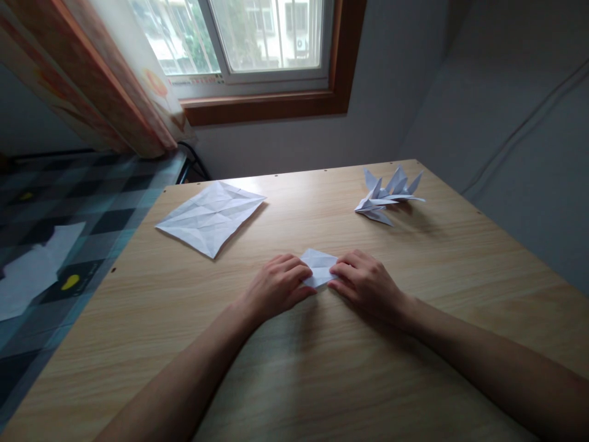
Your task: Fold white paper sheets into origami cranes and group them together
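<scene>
A small folded piece of white paper (318,265) lies on the wooden table between my two hands. My left hand (284,281) grips its left side, fingers on top and thumb along the near edge. On the opposite side, my right hand (363,279) pinches the paper's right end between fingers and thumb. The paper's left and right ends are partly covered by my fingers. Farther off to the left rests a creased white paper sheet (212,216), opened out in a diamond shape. Several pointed white folded-paper pieces (389,195) sit in a cluster at the back right.
The table (460,368) has its far edge below a window (271,37) with a brown wooden frame. Left of it is a checked cloth surface (105,221) with white paper scraps (34,273). A curtain (115,73) hangs at the upper left.
</scene>
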